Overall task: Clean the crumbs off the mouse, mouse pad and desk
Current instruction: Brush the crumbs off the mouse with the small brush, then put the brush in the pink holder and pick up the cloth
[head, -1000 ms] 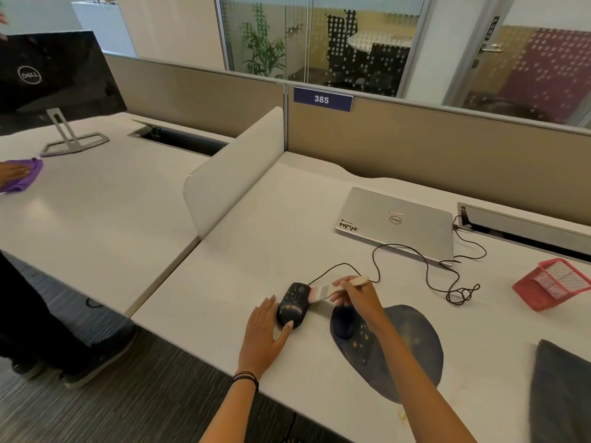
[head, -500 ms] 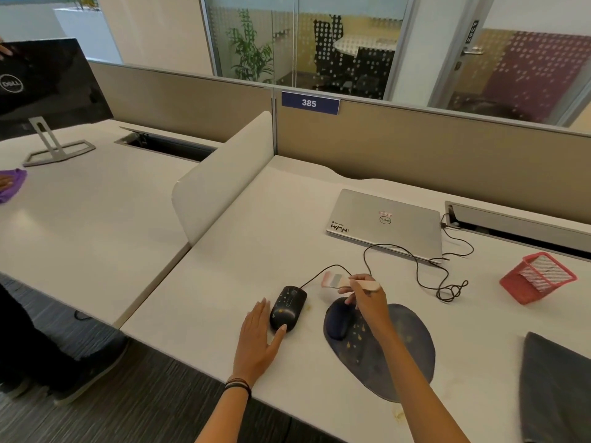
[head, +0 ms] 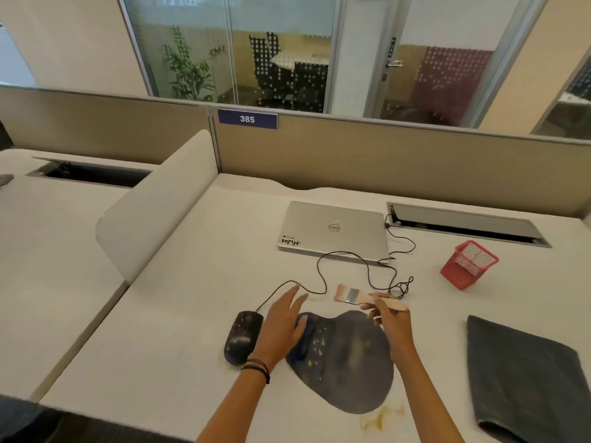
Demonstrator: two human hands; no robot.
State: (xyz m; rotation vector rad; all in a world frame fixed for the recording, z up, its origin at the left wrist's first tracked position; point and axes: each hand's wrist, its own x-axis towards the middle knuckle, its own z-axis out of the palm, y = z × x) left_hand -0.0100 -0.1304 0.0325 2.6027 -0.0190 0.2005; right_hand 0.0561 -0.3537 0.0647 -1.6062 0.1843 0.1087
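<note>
A black wired mouse (head: 241, 337) speckled with crumbs lies on the white desk (head: 179, 321), left of a dark oval mouse pad (head: 351, 362) that also carries yellow crumbs. My left hand (head: 283, 324), fingers straight, hovers between the mouse and the pad's raised wrist rest, off the mouse. My right hand (head: 391, 318) grips the wooden handle of a small flat paintbrush (head: 353, 295), bristles pointing left above the pad's far edge. A yellowish crumb smear (head: 379, 418) marks the desk near the front edge.
A closed silver laptop (head: 334, 230) lies behind, with the mouse cable (head: 367, 270) looped in front of it. A red mesh basket (head: 468, 263) lies tipped at the right. A dark grey cloth (head: 524, 378) lies at the near right. A white divider (head: 156, 206) bounds the left.
My left hand has lifted off the mouse and moved right toward the pad. The brush has moved right, away from the mouse. The camera view has swung to the right.
</note>
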